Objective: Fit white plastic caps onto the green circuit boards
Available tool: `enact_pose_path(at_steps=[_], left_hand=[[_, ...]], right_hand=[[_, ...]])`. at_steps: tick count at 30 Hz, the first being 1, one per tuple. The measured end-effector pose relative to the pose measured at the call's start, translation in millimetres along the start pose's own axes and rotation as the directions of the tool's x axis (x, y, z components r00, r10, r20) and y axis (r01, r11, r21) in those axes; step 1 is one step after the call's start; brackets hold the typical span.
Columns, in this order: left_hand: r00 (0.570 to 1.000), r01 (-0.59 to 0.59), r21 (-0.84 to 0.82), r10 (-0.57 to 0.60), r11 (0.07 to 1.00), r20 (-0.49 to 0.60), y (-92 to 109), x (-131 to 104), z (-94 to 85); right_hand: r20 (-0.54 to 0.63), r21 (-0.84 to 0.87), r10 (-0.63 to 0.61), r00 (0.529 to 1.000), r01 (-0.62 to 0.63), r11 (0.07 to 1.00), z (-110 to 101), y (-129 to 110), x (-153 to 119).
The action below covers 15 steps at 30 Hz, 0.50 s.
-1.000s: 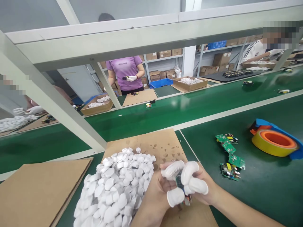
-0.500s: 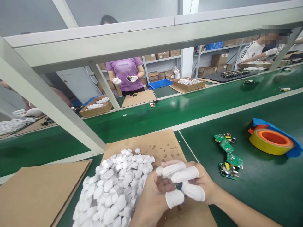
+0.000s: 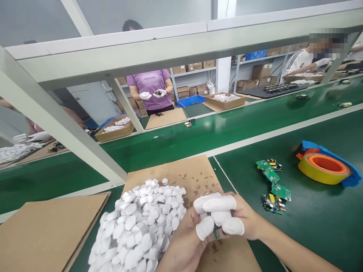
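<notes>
Both hands, with white finger cots on the fingertips, meet over a sheet of cardboard (image 3: 181, 170). Between them is a small circuit board (image 3: 218, 233), of which only a green and red lower edge shows. My left hand (image 3: 195, 230) pinches it from the left, thumb in front. My right hand (image 3: 236, 217) closes on it from the right, fingers pressed against those of the left. Just left of the hands lies a heap of small white rounded pieces (image 3: 133, 230). To the right, several green circuit boards (image 3: 272, 175) rest on the table.
A yellow and orange tape roll (image 3: 323, 173) with a blue piece lies at right. Stacked cardboard (image 3: 42, 230) is at left. Beyond runs a green conveyor belt (image 3: 227, 128) carrying boards, under a white metal frame (image 3: 170, 49). Co-workers sit opposite, one in a purple shirt (image 3: 150, 87).
My fingers have drawn closer together around the circuit board, and its lower edge now shows below them. Boards on the belt have shifted right. The co-worker's hands opposite have come nearer each other.
</notes>
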<state>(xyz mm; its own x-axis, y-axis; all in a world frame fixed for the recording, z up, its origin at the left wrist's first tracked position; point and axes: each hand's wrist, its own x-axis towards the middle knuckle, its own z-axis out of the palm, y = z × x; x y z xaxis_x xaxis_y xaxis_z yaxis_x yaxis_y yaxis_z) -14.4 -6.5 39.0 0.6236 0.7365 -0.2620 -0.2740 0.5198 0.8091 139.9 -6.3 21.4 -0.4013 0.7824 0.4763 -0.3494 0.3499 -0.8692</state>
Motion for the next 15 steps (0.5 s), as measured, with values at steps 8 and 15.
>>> enact_pose_path(at_steps=[8,15], left_hand=[[0.996,-0.009,-0.011,0.01,1.0,0.089,3.1,-0.2,-0.1],[0.988,0.044,-0.095,-0.058,0.994,-0.142,6.6,-5.5,8.1]], right_hand=[[-0.02,0.156,0.067,0.998,-0.063,0.986,1.0,4.1,-0.1],[0.011,0.2,0.041,0.999,-0.042,0.979,-1.5,-5.3,1.1]])
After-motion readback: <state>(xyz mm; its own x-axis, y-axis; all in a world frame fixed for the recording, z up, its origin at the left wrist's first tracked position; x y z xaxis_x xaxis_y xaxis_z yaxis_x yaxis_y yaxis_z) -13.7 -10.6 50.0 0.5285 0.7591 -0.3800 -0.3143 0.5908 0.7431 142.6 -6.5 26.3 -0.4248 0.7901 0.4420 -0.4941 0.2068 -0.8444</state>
